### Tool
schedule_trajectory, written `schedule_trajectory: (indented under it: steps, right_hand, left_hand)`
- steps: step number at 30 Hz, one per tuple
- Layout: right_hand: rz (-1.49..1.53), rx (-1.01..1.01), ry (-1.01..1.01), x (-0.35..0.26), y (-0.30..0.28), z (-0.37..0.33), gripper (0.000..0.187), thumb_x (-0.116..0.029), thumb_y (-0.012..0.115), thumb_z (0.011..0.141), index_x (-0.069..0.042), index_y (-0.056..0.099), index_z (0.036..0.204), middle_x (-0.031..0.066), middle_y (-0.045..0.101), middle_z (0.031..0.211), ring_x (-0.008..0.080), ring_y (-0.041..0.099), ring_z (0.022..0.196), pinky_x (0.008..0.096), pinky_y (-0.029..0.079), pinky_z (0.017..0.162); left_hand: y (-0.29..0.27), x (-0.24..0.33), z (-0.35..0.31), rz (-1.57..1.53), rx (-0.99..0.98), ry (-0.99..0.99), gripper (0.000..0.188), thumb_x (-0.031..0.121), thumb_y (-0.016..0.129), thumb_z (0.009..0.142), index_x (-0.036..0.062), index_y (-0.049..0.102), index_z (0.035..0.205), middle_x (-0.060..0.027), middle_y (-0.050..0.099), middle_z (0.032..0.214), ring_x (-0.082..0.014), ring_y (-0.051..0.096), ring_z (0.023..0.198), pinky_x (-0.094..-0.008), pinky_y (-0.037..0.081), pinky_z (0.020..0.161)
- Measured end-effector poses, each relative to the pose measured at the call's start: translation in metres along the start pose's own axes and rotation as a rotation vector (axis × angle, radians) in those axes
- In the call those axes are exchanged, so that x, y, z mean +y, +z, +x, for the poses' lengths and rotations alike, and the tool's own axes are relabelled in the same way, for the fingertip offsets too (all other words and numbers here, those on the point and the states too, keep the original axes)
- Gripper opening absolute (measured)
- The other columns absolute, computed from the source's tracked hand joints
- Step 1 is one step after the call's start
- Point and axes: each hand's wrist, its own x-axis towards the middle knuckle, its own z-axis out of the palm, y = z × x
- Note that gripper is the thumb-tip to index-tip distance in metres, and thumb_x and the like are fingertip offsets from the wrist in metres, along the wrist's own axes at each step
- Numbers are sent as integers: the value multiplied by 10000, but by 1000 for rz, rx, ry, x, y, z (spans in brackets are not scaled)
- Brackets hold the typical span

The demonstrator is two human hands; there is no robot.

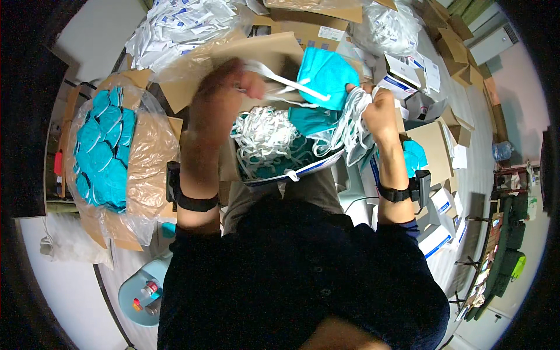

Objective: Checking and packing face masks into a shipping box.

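Observation:
A teal cup-shaped face mask (328,76) is held up in front of me, between my two hands. My left hand (232,87), smeared by motion, is closed on the mask's white strap, which is stretched out to the left. My right hand (380,114) grips the mask's lower right edge, and a thick bundle of white straps (353,128) hangs from it. Below, an open box (312,168) with a white and blue rim holds a tangled heap of white straps (265,133). More teal masks (313,121) show in the box, partly covered by the straps.
At left stands a carton (146,151) lined with clear plastic, with many teal masks inside. Bags of white packets (181,32) lie at the far side beside cardboard boxes (303,29). White boxes (434,233) lie at right. A pale blue stool (131,300) with bottles is at lower left.

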Motion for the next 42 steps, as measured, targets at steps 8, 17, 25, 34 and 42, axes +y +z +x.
schedule_trajectory:
  steps: [8, 17, 25, 34, 42]
  right_hand:
    - [77, -152, -187, -64, 2, -23, 568, -88, 803, 702, -87, 594, 1230, -69, 495, 689, 45, 425, 618, 201, 373, 572]
    - [319, -498, -206, -40, 33, -22, 204, 48, 642, 743, -16, 641, 936, 46, 651, 835, 103, 571, 742, 250, 452, 662]
    - [239, -88, -110, -26, 32, -22, 99, 19, 567, 825, -7, 660, 843, 35, 640, 712, 92, 552, 629, 235, 434, 568]
    - [1253, 68, 450, -40, 35, -17, 162, -164, 504, 913, -64, 603, 833, 24, 576, 721, 120, 524, 597, 227, 449, 558]
    - [1262, 371, 313, 23, -23, 42, 64, -92, 534, 881, -62, 590, 885, 45, 595, 779, 152, 563, 670, 271, 489, 644]
  left_hand:
    - [40, 10, 32, -78, -255, -284, 435, 389, 379, 998, 70, 607, 808, -35, 619, 707, -100, 552, 648, -233, 403, 636]
    - [66, 20, 32, -1, -582, -219, 321, 249, 485, 980, 23, 629, 804, 1, 558, 615, -59, 509, 549, -216, 397, 533]
    - [73, 8, 17, 90, -404, -159, 289, 205, 486, 961, 11, 577, 768, -12, 532, 601, -75, 486, 556, -247, 391, 526]
    - [110, -12, -1, 171, -222, 16, 273, 185, 445, 990, 32, 473, 766, -10, 475, 622, -90, 436, 577, -262, 376, 548]
    - [82, 15, -42, 276, -239, -69, 276, 181, 441, 982, 29, 472, 753, -16, 452, 603, -95, 439, 561, -278, 381, 535]
